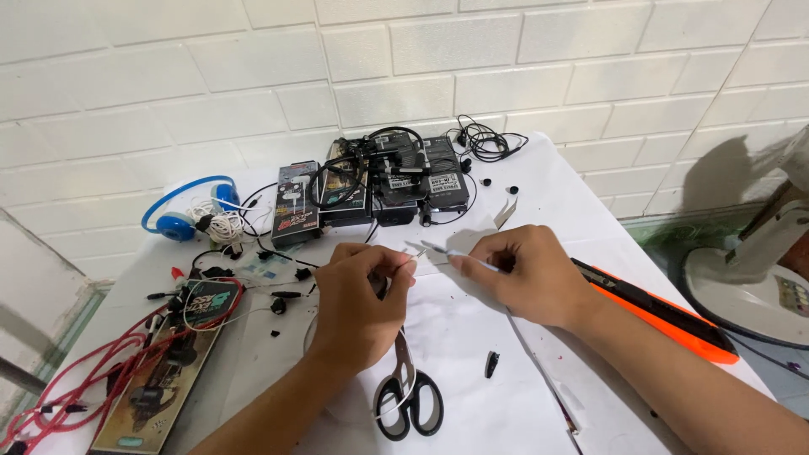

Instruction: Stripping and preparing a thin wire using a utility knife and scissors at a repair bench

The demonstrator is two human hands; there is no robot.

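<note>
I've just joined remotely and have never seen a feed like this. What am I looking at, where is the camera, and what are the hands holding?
This is one camera worn on a person's head, looking down at their own two bare hands over a white-covered table against a white brick wall.

The left hand pinches a thin white wire. The right hand holds a slim pointed tool, its tip near that wire.

Around them lie black-handled scissors, an orange and black utility knife, blue headphones, red cables, boxed earphones and small black parts.

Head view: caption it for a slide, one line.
Left hand pinches thin white wire toward slim metal tweezers in right hand, above black-handled scissors on white table.
</note>
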